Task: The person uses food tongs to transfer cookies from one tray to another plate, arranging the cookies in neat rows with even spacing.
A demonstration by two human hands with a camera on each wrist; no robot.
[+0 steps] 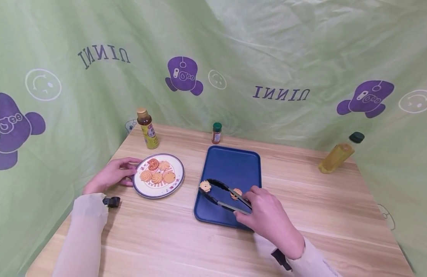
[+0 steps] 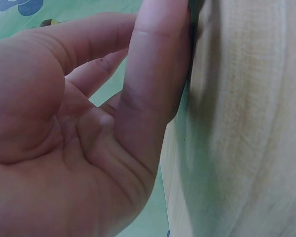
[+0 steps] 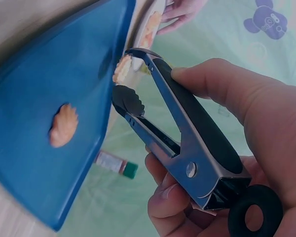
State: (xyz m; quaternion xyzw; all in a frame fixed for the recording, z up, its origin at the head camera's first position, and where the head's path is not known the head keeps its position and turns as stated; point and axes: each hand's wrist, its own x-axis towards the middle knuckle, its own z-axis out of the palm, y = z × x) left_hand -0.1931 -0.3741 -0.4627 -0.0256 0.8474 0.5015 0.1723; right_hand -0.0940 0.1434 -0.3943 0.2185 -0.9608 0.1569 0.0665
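Note:
My right hand grips black-and-silver tongs. A pale flower-shaped cookie sits between the tong tips, above the left edge of a dark blue tray. On the tray lies a swirled cookie, partly behind the tongs in the head view. To the left, my left hand holds the left rim of a white plate, its fingers curved in the left wrist view. Several cookies are on the plate, one brown and pretzel-like.
A yellow-labelled bottle stands behind the plate. Behind the tray is a small green-capped jar. A bottle of yellow liquid is at the far right. A green printed curtain surrounds the wooden table.

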